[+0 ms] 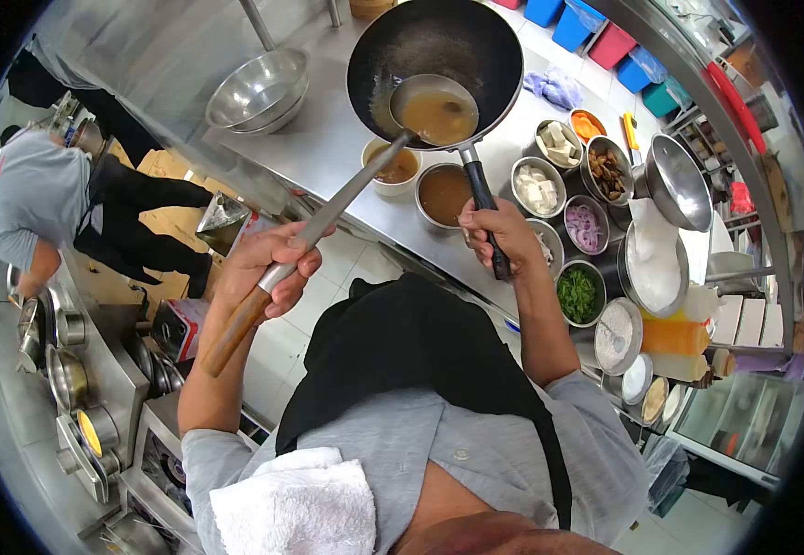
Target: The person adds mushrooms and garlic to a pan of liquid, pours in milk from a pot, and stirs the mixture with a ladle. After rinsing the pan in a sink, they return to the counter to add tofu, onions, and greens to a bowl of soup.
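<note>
My left hand (268,268) is closed round the long handle of a metal ladle (342,196). The ladle's bowl is inside a black wok (434,46) and holds brown liquid (437,113). My right hand (496,231) grips the wok's black handle (482,190); the wok is tilted towards me. Below the wok, on the steel counter (319,148), are a white bowl (393,172) and a metal container (445,196), both with brown liquid.
Right of the wok are containers of white cubes (536,188), purple onion slices (586,228), chopped greens (578,293) and white powder (618,333). Stacked metal bowls (259,92) stand upper left. Another person (50,185) bends over a counter at far left.
</note>
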A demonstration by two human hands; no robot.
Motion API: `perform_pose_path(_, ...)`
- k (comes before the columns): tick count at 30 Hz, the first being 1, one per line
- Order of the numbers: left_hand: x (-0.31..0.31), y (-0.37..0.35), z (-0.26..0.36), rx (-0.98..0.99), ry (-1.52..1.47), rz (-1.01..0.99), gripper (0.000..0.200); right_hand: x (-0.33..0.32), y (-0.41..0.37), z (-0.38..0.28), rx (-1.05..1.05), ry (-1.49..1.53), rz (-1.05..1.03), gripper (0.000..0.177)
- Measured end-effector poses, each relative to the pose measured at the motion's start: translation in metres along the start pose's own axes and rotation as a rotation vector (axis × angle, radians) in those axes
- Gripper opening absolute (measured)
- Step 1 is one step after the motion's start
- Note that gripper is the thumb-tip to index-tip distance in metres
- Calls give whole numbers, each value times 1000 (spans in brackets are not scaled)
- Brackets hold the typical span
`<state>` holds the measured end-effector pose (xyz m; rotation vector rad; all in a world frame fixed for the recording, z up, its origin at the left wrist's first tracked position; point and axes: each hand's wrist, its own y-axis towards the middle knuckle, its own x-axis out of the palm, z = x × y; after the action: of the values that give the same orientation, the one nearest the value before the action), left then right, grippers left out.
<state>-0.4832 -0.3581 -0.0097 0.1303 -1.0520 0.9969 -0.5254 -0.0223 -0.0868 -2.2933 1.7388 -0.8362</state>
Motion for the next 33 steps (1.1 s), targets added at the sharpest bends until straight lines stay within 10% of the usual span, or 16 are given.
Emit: perform_pose_path(33, 10, -56, -29, 144, 1035, 665, 55, -24, 0, -12, -92, 21, 145, 23)
